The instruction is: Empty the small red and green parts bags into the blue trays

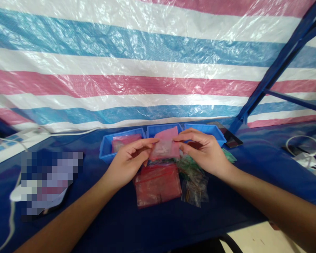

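Observation:
Between my two hands is a small pink plastic bag point(165, 147) with something pale inside that I cannot make out. My left hand point(130, 158) pinches its left edge, and my right hand point(202, 149) pinches the right edge. Below it on the table lies a stack of red plastic bags point(158, 185). Beside the stack, partly under my right hand, are several clear bags point(195, 189) with small brassy pieces in them, and some green bags point(229, 155). Behind the hands stand three blue bins: a left bin point(105, 149) with pink bags, a middle bin point(164, 127) and a right bin point(216, 131).
A dark phone point(233, 137) lies right of the bins. At the left is a pixelated device point(51, 186) with a white cable point(12, 221). A white power strip point(13, 149) lies behind it. A white cable loop point(302, 137) is at the far right. Striped sheeting point(147, 84) hangs behind the blue table point(100, 225).

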The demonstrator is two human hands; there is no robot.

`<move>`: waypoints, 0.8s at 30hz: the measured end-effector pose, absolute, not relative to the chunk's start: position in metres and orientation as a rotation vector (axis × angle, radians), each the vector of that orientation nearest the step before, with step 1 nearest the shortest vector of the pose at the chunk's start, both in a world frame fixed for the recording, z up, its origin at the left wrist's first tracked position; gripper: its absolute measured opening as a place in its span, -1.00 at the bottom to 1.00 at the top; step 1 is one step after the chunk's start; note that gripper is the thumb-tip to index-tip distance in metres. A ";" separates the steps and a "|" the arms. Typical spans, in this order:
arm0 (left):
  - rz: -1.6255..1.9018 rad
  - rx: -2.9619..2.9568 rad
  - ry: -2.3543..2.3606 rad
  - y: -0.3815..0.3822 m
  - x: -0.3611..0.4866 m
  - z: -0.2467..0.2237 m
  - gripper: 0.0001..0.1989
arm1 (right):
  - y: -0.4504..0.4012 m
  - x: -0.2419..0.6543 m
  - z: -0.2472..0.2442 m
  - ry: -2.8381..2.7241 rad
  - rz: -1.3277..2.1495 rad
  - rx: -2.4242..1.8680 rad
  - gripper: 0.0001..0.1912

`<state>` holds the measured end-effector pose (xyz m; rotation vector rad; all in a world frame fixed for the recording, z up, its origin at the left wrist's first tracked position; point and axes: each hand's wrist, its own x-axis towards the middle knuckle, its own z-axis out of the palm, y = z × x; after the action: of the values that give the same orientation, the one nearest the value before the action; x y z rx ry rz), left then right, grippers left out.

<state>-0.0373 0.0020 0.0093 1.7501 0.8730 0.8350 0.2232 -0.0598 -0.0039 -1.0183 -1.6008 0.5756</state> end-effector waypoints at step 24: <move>0.756 1.840 0.628 -0.008 -0.030 0.000 -0.54 | -0.067 0.215 0.000 -1.463 0.624 -1.031 -0.85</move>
<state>-0.0297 -0.0080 0.0004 1.8398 0.6281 0.7560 0.2146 -0.0674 -0.0002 -1.0311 -1.4630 0.6242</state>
